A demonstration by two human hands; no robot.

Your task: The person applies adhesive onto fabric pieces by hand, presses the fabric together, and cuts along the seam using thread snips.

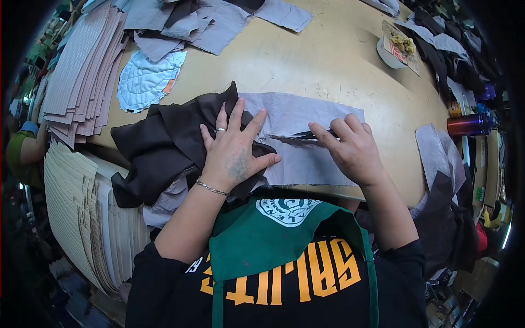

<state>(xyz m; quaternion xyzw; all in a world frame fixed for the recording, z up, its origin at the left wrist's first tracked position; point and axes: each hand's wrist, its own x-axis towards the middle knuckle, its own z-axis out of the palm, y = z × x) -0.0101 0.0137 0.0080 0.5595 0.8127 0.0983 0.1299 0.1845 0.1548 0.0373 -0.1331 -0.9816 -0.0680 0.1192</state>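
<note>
My left hand [236, 145] lies with its fingers spread on a bunched dark brown cloth [158, 134], the fingertips reaching the edge of a light grey cloth [311, 112]. That grey cloth lies flat on the table, partly under the brown one. In my right hand [350, 147] is a dark pointed tool [309, 135], which looks like small scissors or snips. Its tips rest at a seam or slit in the grey cloth, a little right of my left hand. The handle is mostly hidden by my fingers.
Grey cloth pieces [219, 27] and a quilted light blue piece [147, 79] lie behind. Textured sheets [82, 65] are stacked at left. A bowl [391, 56] stands at the back right, a metallic bottle [469, 125] at right. Another person's arm [35, 147] shows far left.
</note>
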